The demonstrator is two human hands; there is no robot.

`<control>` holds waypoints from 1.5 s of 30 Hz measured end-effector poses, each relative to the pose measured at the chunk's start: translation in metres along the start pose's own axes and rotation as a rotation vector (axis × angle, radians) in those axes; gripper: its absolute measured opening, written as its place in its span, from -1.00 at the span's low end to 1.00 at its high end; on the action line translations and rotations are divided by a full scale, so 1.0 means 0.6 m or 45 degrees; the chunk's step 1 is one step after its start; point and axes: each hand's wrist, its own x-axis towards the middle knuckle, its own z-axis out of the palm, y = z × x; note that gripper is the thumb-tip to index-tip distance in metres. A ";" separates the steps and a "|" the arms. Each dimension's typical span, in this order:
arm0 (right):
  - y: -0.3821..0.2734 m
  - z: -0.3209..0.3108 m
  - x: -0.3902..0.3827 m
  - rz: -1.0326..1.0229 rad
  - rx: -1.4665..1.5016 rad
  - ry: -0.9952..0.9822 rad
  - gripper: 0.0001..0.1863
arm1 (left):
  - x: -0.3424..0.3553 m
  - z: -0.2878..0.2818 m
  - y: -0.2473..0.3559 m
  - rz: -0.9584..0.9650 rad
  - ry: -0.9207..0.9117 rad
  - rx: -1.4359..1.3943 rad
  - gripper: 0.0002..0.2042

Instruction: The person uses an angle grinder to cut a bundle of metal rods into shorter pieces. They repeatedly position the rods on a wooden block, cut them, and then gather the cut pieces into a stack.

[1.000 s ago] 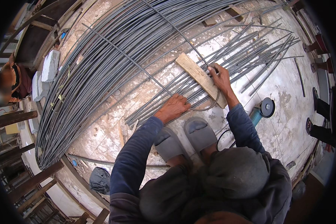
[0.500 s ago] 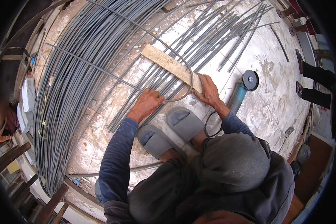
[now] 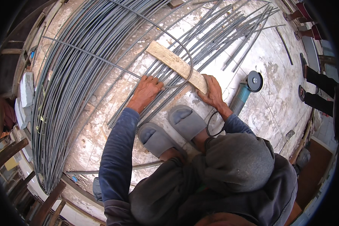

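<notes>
The pale tiled floor (image 3: 265, 116) is stained and scuffed with brown dirt. On it lie a broad sheaf of long grey rods (image 3: 58, 94) at the left, a loose spread of shorter rods (image 3: 216, 37) beside it, one separate dark rod (image 3: 284, 46) toward the right and a teal grinder (image 3: 242, 98), while two grey sandals (image 3: 186, 121) stand side by side
</notes>
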 end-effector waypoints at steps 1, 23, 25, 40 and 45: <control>-0.001 0.002 0.002 -0.003 -0.011 0.002 -0.27 | 0.000 0.002 -0.002 0.000 0.014 -0.044 -0.89; 0.122 -0.114 -0.181 1.254 -0.217 0.726 -0.26 | 0.043 -0.022 0.015 -0.096 -0.035 -0.033 -0.51; 0.164 -0.114 -0.181 1.485 0.298 0.611 -0.27 | 0.048 -0.019 0.015 -0.078 -0.030 -0.080 -0.51; 0.059 -0.192 -0.114 1.023 1.239 0.465 -0.50 | 0.053 -0.057 0.108 0.135 0.488 -0.394 -0.64; -0.053 -0.181 0.017 0.712 1.662 0.485 -0.45 | 0.104 -0.047 0.227 -0.157 -0.041 -1.191 -0.15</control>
